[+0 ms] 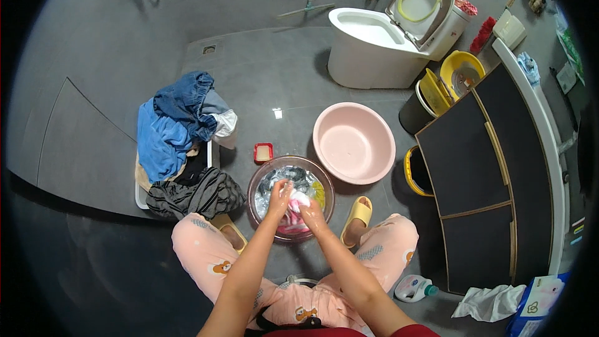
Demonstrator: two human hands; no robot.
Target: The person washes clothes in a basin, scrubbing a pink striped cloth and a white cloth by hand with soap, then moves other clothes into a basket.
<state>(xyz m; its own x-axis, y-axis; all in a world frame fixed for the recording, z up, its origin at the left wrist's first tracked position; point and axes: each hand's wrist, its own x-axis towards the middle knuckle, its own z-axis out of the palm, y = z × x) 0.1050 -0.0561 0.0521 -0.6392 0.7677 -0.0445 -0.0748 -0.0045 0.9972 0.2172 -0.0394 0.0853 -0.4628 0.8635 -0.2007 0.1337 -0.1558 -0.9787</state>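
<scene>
A round, brownish see-through basin (329,206) stands on the floor between my feet, with water and clothes in it. Over it my right hand (312,214) grips a wet white and pink cloth (298,200). My left hand (280,197) is at the cloth's left side, fingers bent; how firmly it holds the cloth cannot be told. Pink fabric (294,225) lies in the basin's near part, a yellow-green piece (318,193) at its right, dark fabric (299,173) at the far side. Just beyond the rim is a red soap dish (263,153) with a pale bar.
A pink empty basin (354,142) stands at the right. Blue and striped clothes (164,135) heap over a white-rimmed container at the left. A white toilet (374,56), buckets (419,171) and a dark cabinet (472,168) are farther right. A detergent bottle (414,289) lies near my knee.
</scene>
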